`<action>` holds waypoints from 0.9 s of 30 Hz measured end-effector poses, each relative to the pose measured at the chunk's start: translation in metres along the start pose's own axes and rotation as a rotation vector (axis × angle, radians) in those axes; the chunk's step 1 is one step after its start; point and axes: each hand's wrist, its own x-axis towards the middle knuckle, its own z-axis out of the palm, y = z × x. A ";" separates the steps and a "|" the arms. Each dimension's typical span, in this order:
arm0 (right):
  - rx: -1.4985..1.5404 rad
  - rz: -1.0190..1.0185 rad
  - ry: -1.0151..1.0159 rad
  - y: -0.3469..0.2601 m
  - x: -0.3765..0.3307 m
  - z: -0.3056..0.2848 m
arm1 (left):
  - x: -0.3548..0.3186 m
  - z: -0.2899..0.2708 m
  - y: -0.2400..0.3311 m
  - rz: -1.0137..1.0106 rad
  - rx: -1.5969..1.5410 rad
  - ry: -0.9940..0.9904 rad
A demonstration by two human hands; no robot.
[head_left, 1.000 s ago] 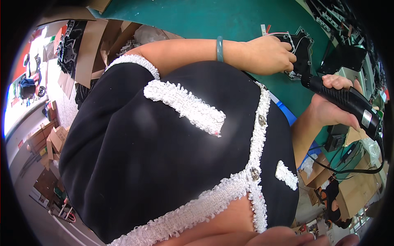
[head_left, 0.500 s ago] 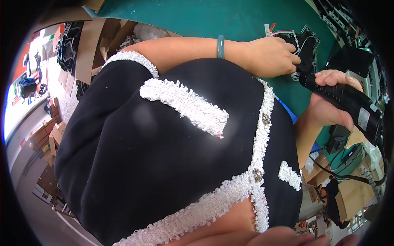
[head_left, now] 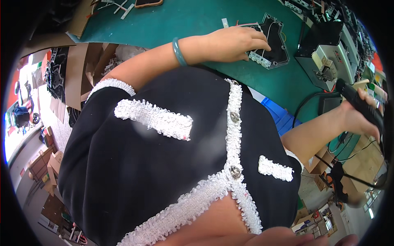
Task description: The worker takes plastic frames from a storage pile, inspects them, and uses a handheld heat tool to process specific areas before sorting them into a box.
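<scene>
So my left hand (head_left: 234, 43) is resting on the flat housing part (head_left: 273, 41), which sits on the bench mat (head_left: 184, 20) toward its right side. Just right of that part there's a boxy machine (head_left: 324, 57) near the mat's right edge. My right hand (head_left: 357, 119) is off past that edge, gripping the corded tool (head_left: 363, 108).

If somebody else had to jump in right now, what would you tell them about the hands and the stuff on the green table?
Left hand: fingers rest flat on the black panel, pinning it to the green mat.
Right hand: closed in a grip on the black corded power tool, held off to the right, away from the panel.
Nearby: a grey bench machine stands right of the panel.
Done: panel laid on the mat with a white strip and thin wires on it.
Left: the tool is not at the panel; which fixings are finished cannot be told.
</scene>
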 end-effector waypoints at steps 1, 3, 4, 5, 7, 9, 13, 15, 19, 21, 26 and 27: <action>-0.090 -0.018 -0.175 0.003 0.012 0.001 | 0.003 0.002 -0.005 0.010 -0.001 -0.040; -0.054 0.031 -0.225 0.003 0.000 0.021 | 0.007 0.005 -0.013 0.014 0.011 -0.086; -0.091 0.024 -0.186 -0.003 -0.011 0.035 | 0.010 0.005 -0.015 0.009 0.012 -0.085; -0.088 0.028 -0.189 -0.002 -0.011 0.030 | 0.012 0.003 -0.016 0.023 0.068 -0.101; 0.076 0.179 -0.207 0.001 -0.010 0.017 | 0.011 -0.001 -0.015 0.020 0.193 -0.100; 0.217 0.300 -0.232 0.000 -0.029 0.014 | 0.011 0.005 -0.019 0.023 0.187 -0.074; 0.575 0.371 -0.335 -0.018 -0.085 0.058 | 0.010 0.001 -0.018 -0.017 0.117 -0.105; 0.606 0.339 -0.364 -0.021 -0.103 0.086 | 0.011 0.004 -0.025 0.027 0.099 -0.079; 0.613 0.258 -0.435 -0.016 -0.122 0.123 | 0.012 0.004 -0.024 0.038 0.097 -0.091; 0.614 0.216 -0.446 -0.010 -0.126 0.130 | 0.011 0.005 -0.026 0.030 0.106 -0.093; 0.599 0.259 -0.433 -0.007 -0.134 0.135 | 0.007 0.005 -0.029 0.030 0.093 -0.103; 0.592 0.262 -0.438 -0.007 -0.135 0.136 | 0.007 0.005 -0.029 0.038 0.092 -0.097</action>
